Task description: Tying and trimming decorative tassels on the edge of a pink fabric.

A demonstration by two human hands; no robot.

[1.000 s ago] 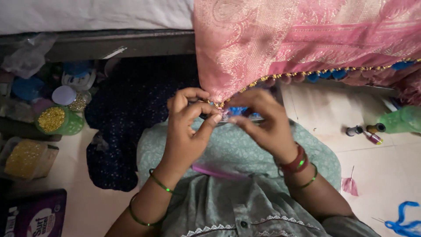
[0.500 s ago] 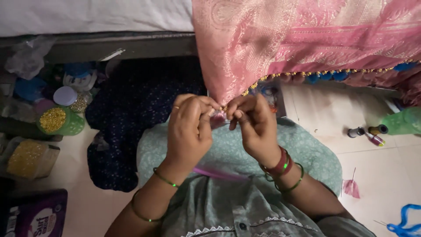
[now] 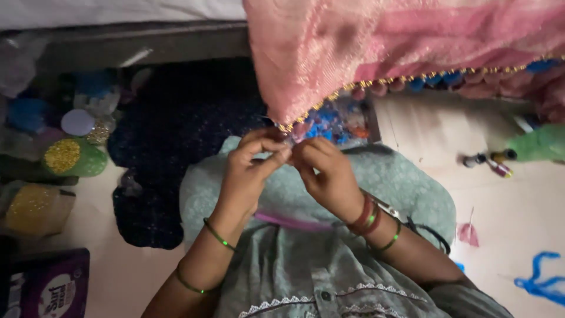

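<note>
A pink patterned cloth (image 3: 376, 53) with a gold-beaded edge hangs down from above. Its lower corner (image 3: 289, 125) meets my two hands. My left hand (image 3: 250, 171) pinches that corner between thumb and fingers. My right hand (image 3: 325, 169) is closed right beside it, fingertips touching the same beaded edge; whether it holds a needle is too small to tell. Both wrists wear green bangles, the right also red ones. My lap is covered by a grey-green garment (image 3: 329, 259).
A dark blue cloth (image 3: 170, 135) lies on the floor to the left. Further left stand a green jar of gold beads (image 3: 72, 156), another tub of yellow beads (image 3: 30, 207) and a purple packet (image 3: 50, 287). Small bottles (image 3: 491, 162) and blue thread (image 3: 544, 280) lie at the right.
Both hands have drawn closer together at the cloth's corner. My right hand moved left and slightly up, its fingertips now against the left hand's.
</note>
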